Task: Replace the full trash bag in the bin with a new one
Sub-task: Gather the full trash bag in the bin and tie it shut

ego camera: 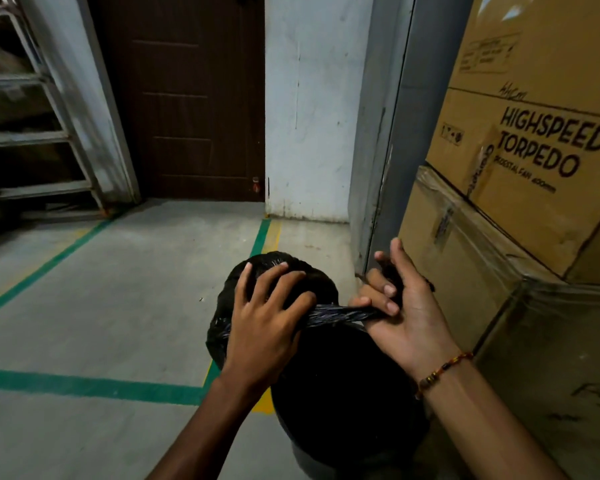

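Note:
A full black trash bag (343, 386) bulges up out of a grey bin (303, 460), of which only a strip of rim shows at the bottom. My left hand (267, 327) presses down on the gathered top of the bag and pinches one end of a twisted strand of the plastic. My right hand (399, 306) grips the other end of that strand, which is stretched taut between the two hands. A loose puffed part of the bag (312, 275) sticks up behind my left hand.
Stacked cardboard boxes (520, 174) stand close on the right, touching distance from my right hand. A grey door frame (378, 161) and a white wall are behind. Green floor tape (94, 384) marks the concrete floor at left. A metal ladder (39, 133) leans at far left beside a brown door (191, 98).

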